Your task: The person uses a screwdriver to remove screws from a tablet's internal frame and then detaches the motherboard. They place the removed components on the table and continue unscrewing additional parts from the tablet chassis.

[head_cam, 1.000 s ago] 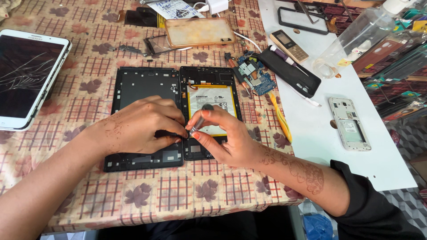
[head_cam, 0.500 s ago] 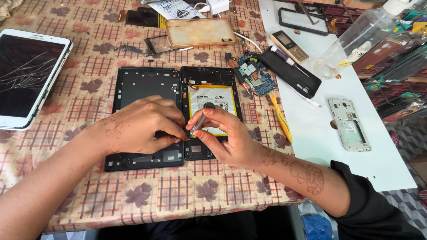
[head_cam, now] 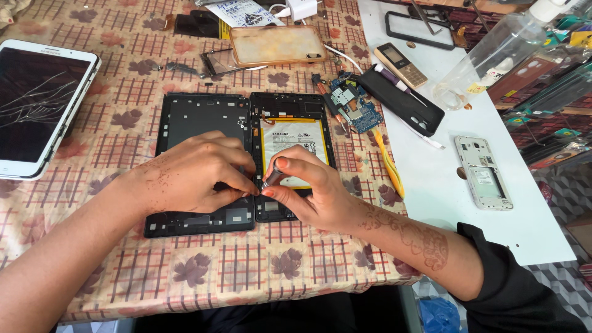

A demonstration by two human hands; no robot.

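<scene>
Centre frame, the right hand (head_cam: 311,188) pinches a small metal screwdriver (head_cam: 273,175) over an opened tablet (head_cam: 290,154), while the left hand (head_cam: 197,172), fingers curled, presses the black back cover (head_cam: 200,123) beside it; a cracked white tablet (head_cam: 40,102) lies upper left.

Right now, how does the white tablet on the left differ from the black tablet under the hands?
The white tablet is closed up, its cracked dark screen facing up; the black tablet lies opened, battery exposed, its back cover beside it. The white tablet lies untouched at the table edge; the black tablet sits under the left hand and right hand, which holds a small screwdriver. Both lie flat on the checked cloth.
</scene>
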